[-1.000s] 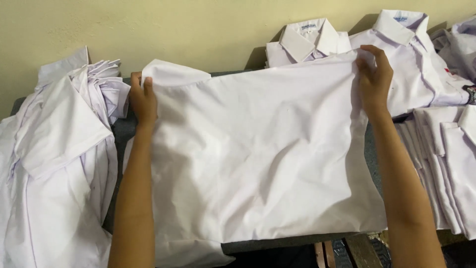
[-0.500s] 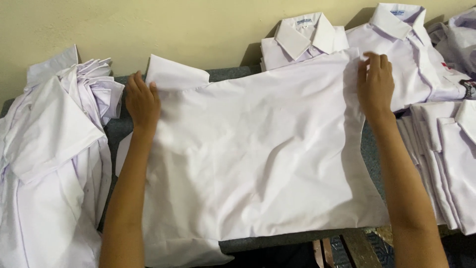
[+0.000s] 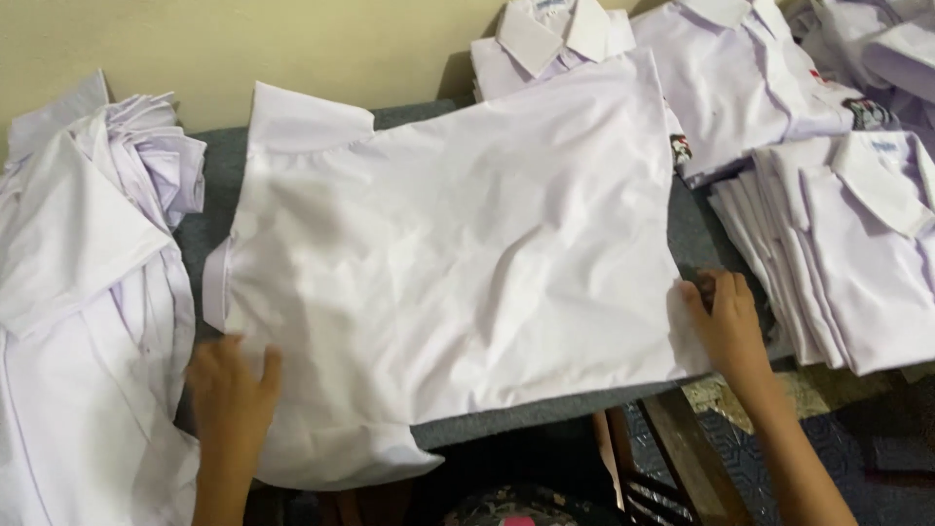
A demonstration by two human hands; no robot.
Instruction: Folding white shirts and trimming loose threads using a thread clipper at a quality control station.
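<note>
A white shirt [image 3: 458, 263] lies spread flat and back-side up on a grey-covered counter [image 3: 696, 239], seen from the head camera of the person working over it. The garment's long axis runs across the view, roughly from lower left to upper right, with its top edge tilted up toward the right. One short sleeve [image 3: 307, 117] points to the far left corner, toward the cream wall [image 3: 292, 44]; the other sleeve [image 3: 336, 458] hangs just over the near edge of the counter. The cloth is lightly creased through its middle.

The left hand [image 3: 234, 404] rests on the shirt's near left corner, fingers spread and pressing flat on the fabric, somewhat blurred. The right hand [image 3: 726, 326] is at the shirt's near right corner, its fingers curled over the edge of the cloth; whether they pinch it or merely lie on it cannot be told.

To the left, a loose heap of white shirts [image 3: 83, 292] lies just beside the spread garment. Behind it, against the wall, sits a folded shirt with its collar up [image 3: 550, 39], partly covered by the spread shirt's far edge. To the right, a neat stack of folded shirts [image 3: 847, 253] stands near the right hand, with more folded shirts [image 3: 750, 83] beyond.
</note>
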